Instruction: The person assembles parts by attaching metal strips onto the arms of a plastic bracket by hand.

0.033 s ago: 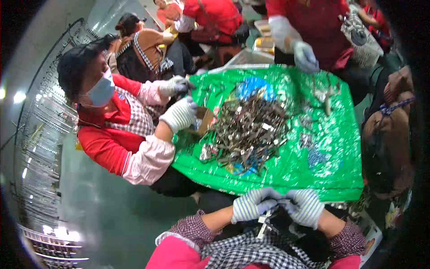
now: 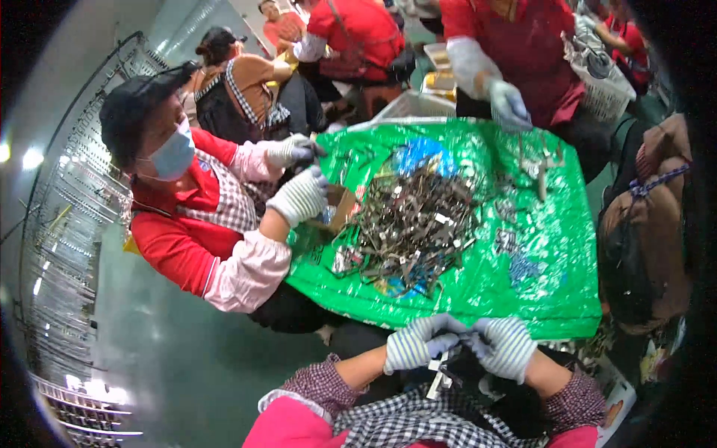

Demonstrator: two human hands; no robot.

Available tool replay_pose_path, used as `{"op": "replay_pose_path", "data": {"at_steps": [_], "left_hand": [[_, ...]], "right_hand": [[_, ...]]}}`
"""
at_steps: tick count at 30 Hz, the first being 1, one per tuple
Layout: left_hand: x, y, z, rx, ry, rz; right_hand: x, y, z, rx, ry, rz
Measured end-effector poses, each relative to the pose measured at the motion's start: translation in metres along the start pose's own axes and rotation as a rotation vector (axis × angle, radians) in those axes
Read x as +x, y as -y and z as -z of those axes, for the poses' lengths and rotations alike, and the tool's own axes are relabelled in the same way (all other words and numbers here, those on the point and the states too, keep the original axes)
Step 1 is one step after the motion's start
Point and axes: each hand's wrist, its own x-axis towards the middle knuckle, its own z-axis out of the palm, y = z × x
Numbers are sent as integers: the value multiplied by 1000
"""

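Note:
My left hand (image 2: 418, 345) and my right hand (image 2: 504, 345), both in striped work gloves, meet just below the near edge of the green-covered table (image 2: 538, 299). Their fingers are closed together on a small pale metal part (image 2: 438, 379) that hangs over my lap. How much of it each hand grips is hidden by the gloves. On the table in front of me lies a big tangled pile of small metal parts (image 2: 414, 224). A few loose parts (image 2: 541, 160) lie toward the far right of the cover.
A masked co-worker in red sits at the left, gloved hands (image 2: 299, 196) by a small cardboard box (image 2: 340, 205). Another person's gloved hand (image 2: 508, 104) reaches over the far edge. A white crate (image 2: 411, 104) stands behind; wire racks (image 2: 67, 224) line the left; a seated person (image 2: 642, 224) is at right.

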Motion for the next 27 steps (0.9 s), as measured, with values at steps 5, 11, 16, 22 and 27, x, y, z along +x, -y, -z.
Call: {"op": "replay_pose_path", "data": {"at_steps": [5,11,16,22,27], "left_hand": [[-9,-13,-2,-274,-53,219],[6,-17,10,105,-112,13],[14,-5,-2,-130,-123,110],[19,0,-11,-285,-236,145],[14,-5,-13,-352,-256,96]], "right_hand": [[-7,16,7,-365,111,100],[5,2,-4,-411,-416,423],[2,-4,-2,-321,-223,252],[0,-14,-23,20,-303,12],[2,-8,-15,281,-295,40]]}}
